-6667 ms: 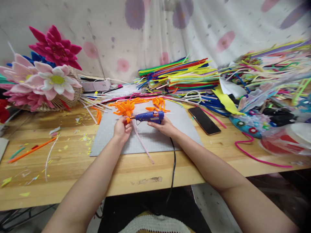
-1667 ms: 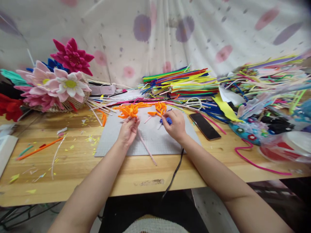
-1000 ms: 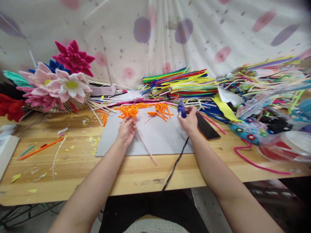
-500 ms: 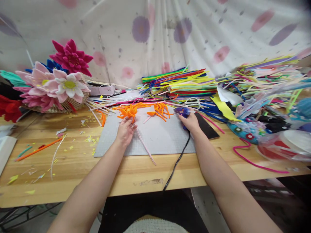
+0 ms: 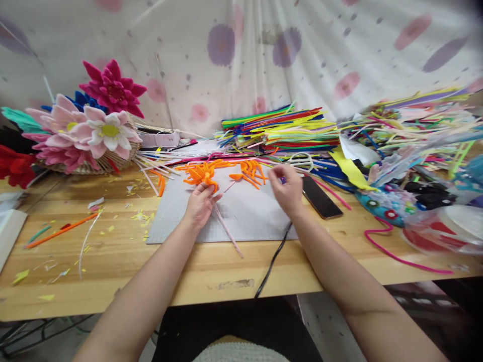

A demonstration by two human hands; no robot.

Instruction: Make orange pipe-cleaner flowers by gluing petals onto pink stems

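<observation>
My left hand (image 5: 202,203) is closed round the base of an orange fuzzy pipe-cleaner flower (image 5: 202,173). A pale pink stem (image 5: 228,231) slants down from near it toward the table's front. My right hand (image 5: 287,190) is over the right part of the grey cutting mat (image 5: 256,216), fingers curled. A bit of the purple glue gun (image 5: 283,179) shows between the fingers; most of it is hidden, and whether I grip it I cannot tell. Its black cord (image 5: 273,266) hangs over the front edge. Bent orange pipe-cleaner pieces (image 5: 251,173) lie between my hands.
A phone (image 5: 322,197) and white-handled scissors (image 5: 302,161) lie right of the mat. Bundles of coloured pipe cleaners (image 5: 279,130) line the back. Fuzzy flowers (image 5: 109,130) stand at left, above scraps on the wooden table (image 5: 121,261). A clear-wrapped roll (image 5: 449,229) sits at right.
My right hand has shifted left and turned, now covering most of the glue gun and uncovering the phone. My left hand has moved slightly right and down with the orange flower.
</observation>
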